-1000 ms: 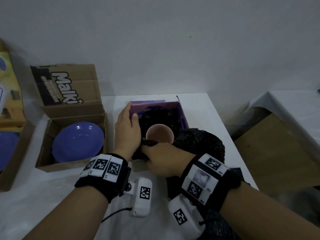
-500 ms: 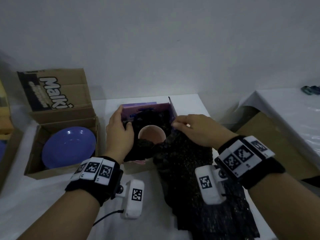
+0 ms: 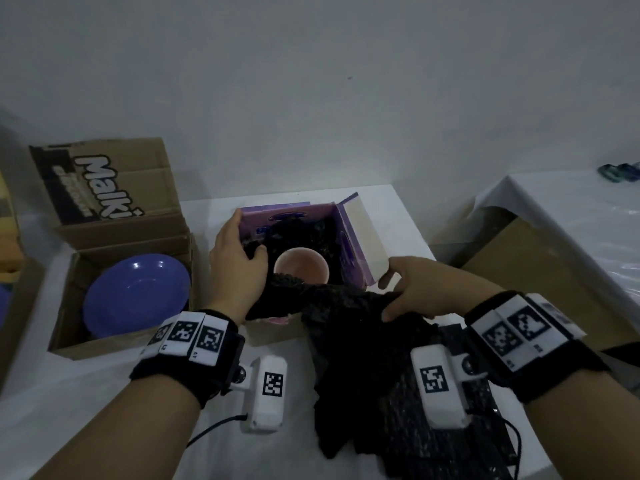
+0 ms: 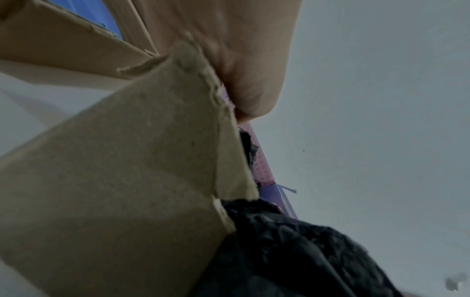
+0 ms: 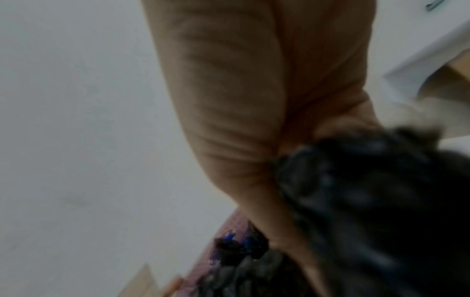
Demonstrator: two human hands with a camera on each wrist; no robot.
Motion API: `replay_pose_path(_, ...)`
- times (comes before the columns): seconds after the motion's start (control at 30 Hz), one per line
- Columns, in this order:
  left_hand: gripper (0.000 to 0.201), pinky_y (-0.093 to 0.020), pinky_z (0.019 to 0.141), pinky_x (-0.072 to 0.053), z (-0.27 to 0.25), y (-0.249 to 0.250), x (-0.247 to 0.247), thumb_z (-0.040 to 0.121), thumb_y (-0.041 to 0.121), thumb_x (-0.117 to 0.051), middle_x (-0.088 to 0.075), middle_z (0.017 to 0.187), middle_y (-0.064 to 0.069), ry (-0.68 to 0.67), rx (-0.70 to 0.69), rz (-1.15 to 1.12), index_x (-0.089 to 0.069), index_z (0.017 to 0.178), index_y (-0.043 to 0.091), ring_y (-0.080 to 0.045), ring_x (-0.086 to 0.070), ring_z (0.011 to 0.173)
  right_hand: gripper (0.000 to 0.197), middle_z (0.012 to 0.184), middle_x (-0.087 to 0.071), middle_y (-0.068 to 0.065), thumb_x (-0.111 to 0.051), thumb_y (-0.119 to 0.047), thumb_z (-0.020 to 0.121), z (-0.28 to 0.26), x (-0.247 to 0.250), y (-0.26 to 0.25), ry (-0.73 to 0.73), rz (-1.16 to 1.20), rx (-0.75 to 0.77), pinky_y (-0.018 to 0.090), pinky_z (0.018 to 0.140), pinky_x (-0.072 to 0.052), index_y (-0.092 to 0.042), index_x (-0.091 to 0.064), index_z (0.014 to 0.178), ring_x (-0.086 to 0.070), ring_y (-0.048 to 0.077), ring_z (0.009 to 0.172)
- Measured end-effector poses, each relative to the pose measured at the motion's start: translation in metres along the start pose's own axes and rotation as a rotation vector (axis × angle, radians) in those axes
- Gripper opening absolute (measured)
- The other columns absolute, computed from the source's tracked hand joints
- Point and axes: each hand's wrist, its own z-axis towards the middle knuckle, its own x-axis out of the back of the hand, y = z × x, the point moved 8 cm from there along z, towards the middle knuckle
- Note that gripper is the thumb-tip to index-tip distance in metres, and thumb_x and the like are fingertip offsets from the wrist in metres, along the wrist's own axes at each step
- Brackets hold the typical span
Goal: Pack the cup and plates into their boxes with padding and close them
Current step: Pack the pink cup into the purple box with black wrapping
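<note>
1. The purple box (image 3: 349,237) stands open at the centre of the head view, with the pink cup (image 3: 300,270) upright inside it, ringed by black padding (image 3: 349,327).
2. The left hand (image 3: 237,268) curls over the box's left wall, thumb pressing padding inside.
3. The right hand (image 3: 424,292), right of centre, grips a bunch of padding trailing over the white table (image 3: 86,393).
4. At left, a blue plate (image 3: 136,294) lies in an open cardboard box (image 3: 65,306).
</note>
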Motion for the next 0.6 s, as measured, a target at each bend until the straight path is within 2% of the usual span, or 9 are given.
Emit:
replay_pose_path(0.07, 0.067, -0.044, 0.108, -0.038, 0.001, -0.001, 0.0, 0.079, 0.027, -0.053, -0.043, 0.142, -0.001, -0.006, -0.004, -0.01, -0.032, 0.143, 0.028, -0.02, -0.044, 0.129, 0.03, 0.092, -0.067, 0.007, -0.078, -0.016, 0.073, -0.001, 0.014, -0.014, 0.13, 0.029, 0.039, 0.025, 0.049, -0.044, -0.02, -0.054, 0.091, -0.064, 0.024, 0.063)
replay_pose_path(0.13, 0.068, -0.045, 0.106, -0.04, 0.002, -0.002, -0.001, 0.075, 0.032, -0.051, -0.046, 0.139, -0.002, -0.008, -0.01, -0.009, -0.034, 0.141, 0.028, -0.021, -0.046, 0.126, 0.018, 0.09, -0.064, 0.004, -0.066, -0.011, 0.079, -0.007, 0.034, -0.03, 0.331, 0.068, 0.091, 0.023, 0.054, -0.04, -0.02, -0.052, 0.087, -0.058, 0.017, 0.066)
replay_pose_path(0.2, 0.068, -0.046, 0.103, -0.042, 0.004, -0.003, -0.002, 0.073, 0.036, -0.049, -0.049, 0.135, -0.003, -0.014, -0.027, 0.003, -0.037, 0.139, 0.028, -0.022, -0.049, 0.123, 0.013, 0.089, -0.058, -0.001, -0.053, -0.009, 0.085, -0.016, 0.049, -0.048, 0.532, 0.127, 0.163, 0.023, 0.059, -0.035, -0.02, -0.052, 0.093, -0.052, 0.013, 0.074)
replay_pose_path(0.27, 0.069, -0.046, 0.102, -0.043, 0.004, -0.003, -0.003, 0.072, 0.037, -0.047, -0.05, 0.134, -0.002, -0.023, -0.038, -0.006, -0.037, 0.139, 0.029, -0.022, -0.05, 0.122, 0.022, 0.097, -0.056, -0.001, -0.046, -0.007, 0.088, -0.022, 0.045, -0.069, 0.584, 0.219, 0.251, 0.018, 0.067, -0.034, -0.018, -0.055, 0.105, -0.052, 0.015, 0.085)
replay_pose_path(0.33, 0.069, -0.045, 0.104, -0.041, 0.003, -0.003, -0.003, 0.073, 0.035, -0.048, -0.048, 0.137, -0.001, -0.018, -0.03, -0.012, -0.035, 0.14, 0.03, -0.021, -0.048, 0.124, 0.036, 0.117, -0.055, 0.006, -0.045, -0.008, 0.089, -0.017, 0.021, -0.088, 0.44, 0.162, 0.335, 0.019, 0.085, -0.037, -0.014, -0.05, 0.124, -0.052, 0.02, 0.107)
replay_pose_path(0.4, 0.068, -0.044, 0.106, -0.04, 0.001, -0.001, -0.001, 0.075, 0.031, -0.049, -0.047, 0.138, -0.002, -0.012, -0.022, -0.029, -0.034, 0.141, 0.029, -0.021, -0.047, 0.125, 0.042, 0.133, -0.048, 0.009, -0.045, -0.012, 0.091, -0.008, -0.015, -0.094, 0.182, -0.118, 0.347, 0.027, 0.103, -0.034, -0.012, -0.044, 0.133, -0.045, 0.025, 0.123)
replay_pose_path(0.47, 0.066, -0.044, 0.107, -0.038, 0.0, -0.001, -0.001, 0.079, 0.025, -0.052, -0.046, 0.139, -0.003, -0.008, -0.01, -0.032, -0.033, 0.143, 0.027, -0.021, -0.046, 0.126, 0.038, 0.13, -0.049, 0.012, -0.045, -0.015, 0.091, -0.001, -0.036, -0.087, 0.047, -0.428, 0.328, 0.034, 0.11, -0.027, -0.01, -0.046, 0.129, -0.043, 0.027, 0.122)
replay_pose_path(0.53, 0.065, -0.044, 0.108, -0.038, 0.0, 0.0, 0.0, 0.081, 0.024, -0.053, -0.046, 0.139, -0.004, 0.0, -0.02, -0.03, -0.033, 0.142, 0.026, -0.022, -0.045, 0.126, 0.031, 0.118, -0.055, 0.011, -0.046, -0.017, 0.089, 0.001, -0.042, -0.084, 0.004, -0.545, 0.322, 0.037, 0.112, -0.022, -0.011, -0.052, 0.119, -0.049, 0.026, 0.113)
replay_pose_path(0.6, 0.064, -0.041, 0.109, -0.036, -0.001, 0.002, 0.0, 0.084, 0.019, -0.054, -0.043, 0.142, -0.005, 0.0, -0.02, -0.027, -0.033, 0.144, 0.024, -0.021, -0.043, 0.128, 0.022, 0.102, -0.06, 0.009, -0.047, -0.017, 0.089, 0.001, -0.044, -0.088, -0.027, -0.574, 0.315, 0.034, 0.101, -0.033, -0.01, -0.057, 0.107, -0.054, 0.026, 0.098)
